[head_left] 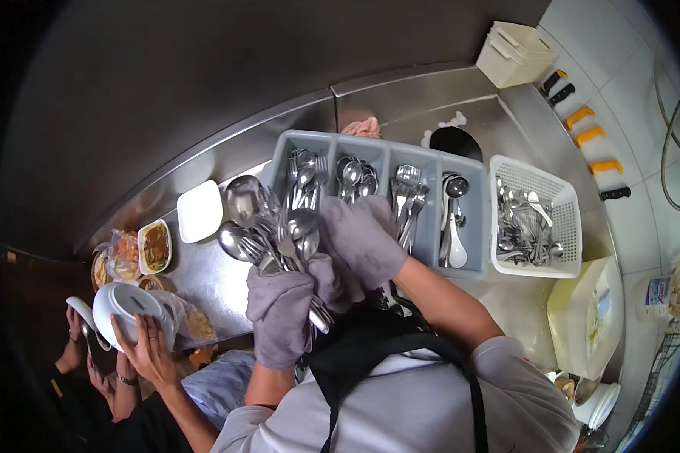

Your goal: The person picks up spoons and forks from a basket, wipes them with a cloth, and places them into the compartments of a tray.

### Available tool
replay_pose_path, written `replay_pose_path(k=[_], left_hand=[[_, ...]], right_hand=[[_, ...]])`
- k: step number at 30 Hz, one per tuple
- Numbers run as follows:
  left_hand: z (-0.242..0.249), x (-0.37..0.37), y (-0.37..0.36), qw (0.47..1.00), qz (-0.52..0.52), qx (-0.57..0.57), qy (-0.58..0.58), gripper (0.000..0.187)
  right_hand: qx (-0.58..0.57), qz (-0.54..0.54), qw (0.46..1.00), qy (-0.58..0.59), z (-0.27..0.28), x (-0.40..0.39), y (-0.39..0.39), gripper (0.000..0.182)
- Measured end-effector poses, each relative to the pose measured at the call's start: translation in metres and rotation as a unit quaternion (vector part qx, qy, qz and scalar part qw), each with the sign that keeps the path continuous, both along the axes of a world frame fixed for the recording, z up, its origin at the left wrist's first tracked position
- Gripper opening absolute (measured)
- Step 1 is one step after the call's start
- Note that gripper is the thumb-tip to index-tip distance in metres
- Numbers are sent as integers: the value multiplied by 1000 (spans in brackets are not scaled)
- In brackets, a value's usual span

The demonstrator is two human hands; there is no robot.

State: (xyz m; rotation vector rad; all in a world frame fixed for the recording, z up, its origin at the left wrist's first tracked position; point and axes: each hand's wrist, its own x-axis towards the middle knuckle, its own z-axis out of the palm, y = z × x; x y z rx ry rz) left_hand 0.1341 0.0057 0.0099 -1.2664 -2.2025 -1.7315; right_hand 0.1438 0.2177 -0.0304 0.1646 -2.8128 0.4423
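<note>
My left hand [282, 313], in a grey cloth glove, is closed round a bundle of forks and spoons [274, 234]. Fork tines and large spoon bowls fan out above it, and handle ends stick out below. My right hand [363, 240], gloved alike, curls at the near edge of the grey cutlery tray [421, 162], right beside the bundle; its fingertips are hidden. Grey cloth [331, 281] bunches between the two hands. Inside the tray, forks and spoons [304, 177], more spoons [355, 177], forks [408, 198], and ladles with a white spoon [455, 240] lie in separate compartments.
A white basket [574, 226] of mixed cutlery stands right of the tray, near a pale yellow tub [582, 313]. Knives [579, 117] line the tiled wall. At left are a white lid [200, 211], a food container [155, 247] and another person's hands [149, 353] with a white bowl [132, 306].
</note>
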Motion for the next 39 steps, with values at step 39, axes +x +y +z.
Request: replay_pose_path(k=[39], left_hand=[[-28, 16, 63, 971, -194, 31, 139, 26]], right_hand=[[139, -128, 982, -9, -1, 98, 4, 20]])
